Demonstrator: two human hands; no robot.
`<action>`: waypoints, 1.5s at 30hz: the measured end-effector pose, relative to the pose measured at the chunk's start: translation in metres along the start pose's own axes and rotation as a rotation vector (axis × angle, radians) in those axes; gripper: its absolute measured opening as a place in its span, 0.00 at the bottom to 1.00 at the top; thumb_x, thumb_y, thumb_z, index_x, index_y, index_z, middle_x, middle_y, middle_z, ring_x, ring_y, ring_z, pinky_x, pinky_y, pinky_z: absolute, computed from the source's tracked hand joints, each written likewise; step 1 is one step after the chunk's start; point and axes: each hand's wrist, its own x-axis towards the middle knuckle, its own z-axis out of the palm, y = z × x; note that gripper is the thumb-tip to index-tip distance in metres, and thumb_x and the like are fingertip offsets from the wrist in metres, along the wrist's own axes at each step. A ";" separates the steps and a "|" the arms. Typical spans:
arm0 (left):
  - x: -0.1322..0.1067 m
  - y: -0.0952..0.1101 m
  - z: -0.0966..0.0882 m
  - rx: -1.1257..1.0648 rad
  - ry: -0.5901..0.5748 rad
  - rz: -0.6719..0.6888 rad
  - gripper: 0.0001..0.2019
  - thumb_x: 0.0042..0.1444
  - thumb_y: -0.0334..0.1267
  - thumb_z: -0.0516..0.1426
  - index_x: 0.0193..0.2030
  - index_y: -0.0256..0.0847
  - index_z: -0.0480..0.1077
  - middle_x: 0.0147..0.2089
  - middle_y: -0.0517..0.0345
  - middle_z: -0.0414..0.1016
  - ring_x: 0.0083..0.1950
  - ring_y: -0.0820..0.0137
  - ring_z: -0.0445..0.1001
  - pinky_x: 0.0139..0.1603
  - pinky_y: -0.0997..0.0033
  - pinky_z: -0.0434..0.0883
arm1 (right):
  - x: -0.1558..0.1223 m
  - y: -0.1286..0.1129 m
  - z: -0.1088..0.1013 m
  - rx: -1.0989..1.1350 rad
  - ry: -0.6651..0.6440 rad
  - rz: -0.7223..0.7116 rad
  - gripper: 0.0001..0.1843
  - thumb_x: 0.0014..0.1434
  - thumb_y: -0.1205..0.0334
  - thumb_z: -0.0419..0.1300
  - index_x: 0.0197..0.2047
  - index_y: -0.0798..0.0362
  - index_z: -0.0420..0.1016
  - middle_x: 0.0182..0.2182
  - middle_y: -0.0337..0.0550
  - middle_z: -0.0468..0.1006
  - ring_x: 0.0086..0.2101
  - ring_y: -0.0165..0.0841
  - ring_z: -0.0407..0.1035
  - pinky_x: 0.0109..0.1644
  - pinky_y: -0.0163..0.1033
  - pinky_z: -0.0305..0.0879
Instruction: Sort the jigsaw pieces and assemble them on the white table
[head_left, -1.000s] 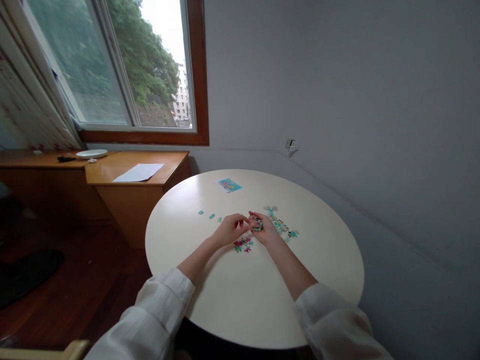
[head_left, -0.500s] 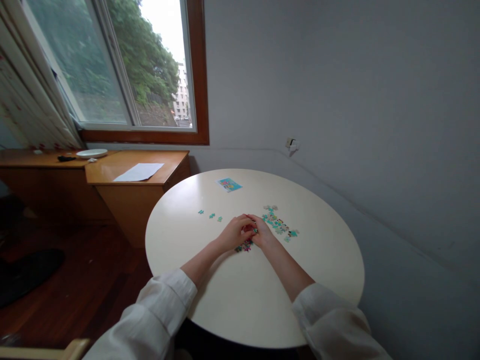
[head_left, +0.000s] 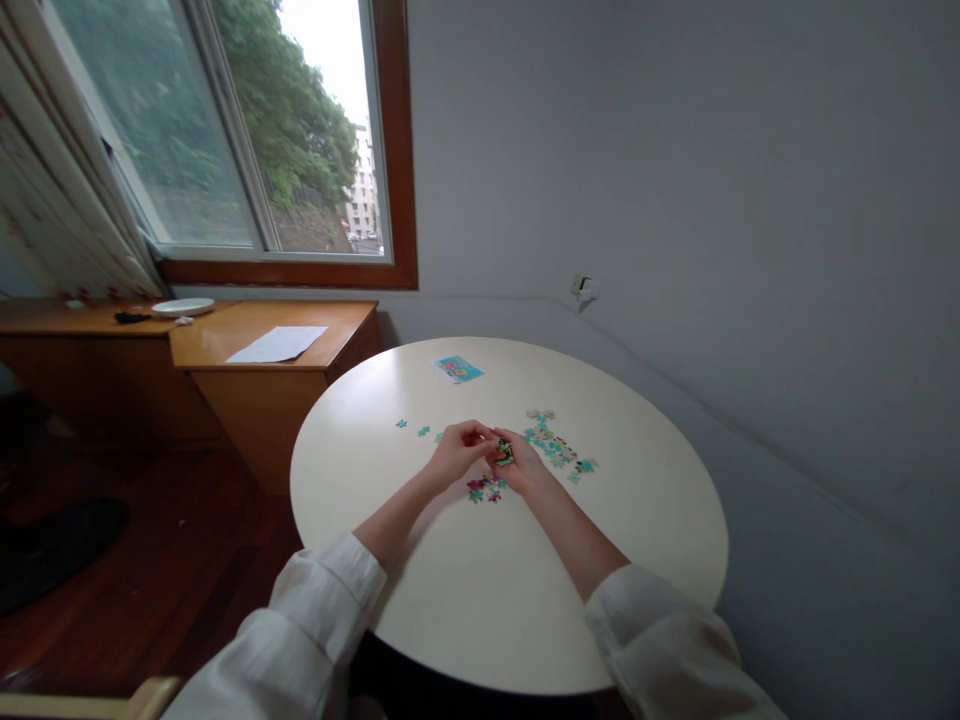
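Left hand [head_left: 454, 456], right hand [head_left: 523, 467]: both grips pinched on one puzzle piece [head_left: 505, 452]. Worktop [head_left: 487, 600]: one picture card [head_left: 458, 369], three stray teal pieces [head_left: 424, 432], one loose heap [head_left: 559, 450].

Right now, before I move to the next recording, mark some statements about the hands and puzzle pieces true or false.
1. The left hand and the right hand meet over the round table, fingertips on a small bunch of puzzle pieces. True.
2. The loose pile of pieces lies on the left hand's side. False: it lies beside the right hand.
3. A blue card lies at the table's far side. True.
4. The sheet of paper lies on the round table. False: it lies on the wooden cabinet.
5. The pink cluster is lifted off the table. False: it lies on the table, near the hands.
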 end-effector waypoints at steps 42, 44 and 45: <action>-0.001 -0.013 -0.017 0.533 -0.187 -0.126 0.05 0.42 0.34 0.56 0.24 0.33 0.70 0.20 0.61 0.68 0.23 0.77 0.63 0.26 0.78 0.61 | -0.010 -0.016 -0.002 0.087 0.175 -0.089 0.11 0.58 0.73 0.45 0.37 0.63 0.68 0.22 0.46 0.75 0.21 0.27 0.68 0.24 0.29 0.71; -0.001 -0.015 -0.017 0.566 -0.189 -0.105 0.06 0.42 0.35 0.56 0.24 0.34 0.70 0.20 0.61 0.67 0.23 0.77 0.62 0.25 0.78 0.60 | -0.010 -0.016 -0.002 0.084 0.173 -0.088 0.11 0.58 0.73 0.45 0.38 0.63 0.68 0.22 0.45 0.75 0.20 0.27 0.68 0.24 0.30 0.71; -0.001 -0.015 -0.017 0.584 -0.192 -0.097 0.06 0.42 0.36 0.56 0.24 0.34 0.70 0.20 0.61 0.67 0.23 0.77 0.62 0.25 0.77 0.60 | -0.010 -0.016 -0.001 0.081 0.172 -0.087 0.12 0.58 0.73 0.45 0.39 0.62 0.68 0.22 0.45 0.75 0.20 0.27 0.68 0.24 0.30 0.71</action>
